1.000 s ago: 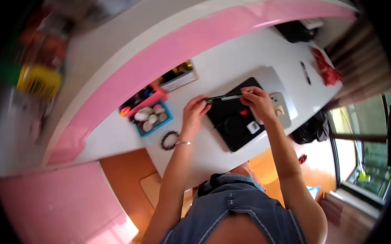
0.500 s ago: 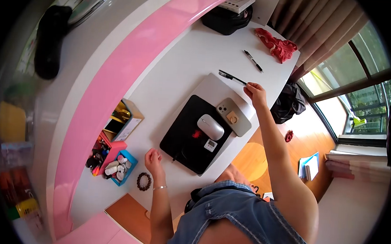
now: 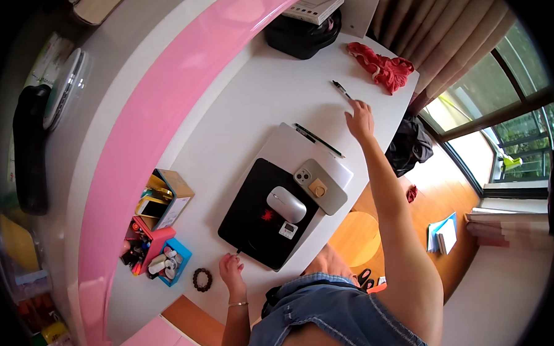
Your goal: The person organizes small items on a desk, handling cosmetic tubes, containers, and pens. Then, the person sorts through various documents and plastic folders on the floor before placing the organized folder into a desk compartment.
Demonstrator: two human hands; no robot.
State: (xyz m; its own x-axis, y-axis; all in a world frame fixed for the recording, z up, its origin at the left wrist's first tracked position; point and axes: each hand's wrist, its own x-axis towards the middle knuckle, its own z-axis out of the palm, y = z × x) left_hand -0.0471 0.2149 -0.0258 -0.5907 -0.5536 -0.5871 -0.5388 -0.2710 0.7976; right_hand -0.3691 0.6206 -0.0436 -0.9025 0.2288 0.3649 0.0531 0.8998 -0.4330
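My right hand [image 3: 359, 121] reaches across the white desk, its fingertips over the near end of a black pen [image 3: 340, 89]. The thumb stands apart from the fingers, and the pen lies on the desk. Another dark pen [image 3: 320, 141] rests along the far edge of the silver laptop [image 3: 283, 139]. Loosely bent and holding nothing visible, my left hand [image 3: 231, 270] is beside the near corner of the black mouse pad [image 3: 244, 221]. On the laptop are a silver mouse [image 3: 286, 204], a small white timer-like device [image 3: 287, 229] and a phone with a ring [image 3: 323, 184].
A beaded bracelet [image 3: 202, 280] lies left of my left hand. Along the pink-edged shelf [image 3: 138, 99] stand a blue box [image 3: 184, 255], a red box [image 3: 156, 242] and a cardboard box [image 3: 180, 203]. A red cloth [image 3: 383, 67] and black bag [image 3: 304, 35] sit at the far end.
My right hand has let go of the pen it held, which now lies by the laptop's far edge. It has moved to the other pen. My view has shifted a little.
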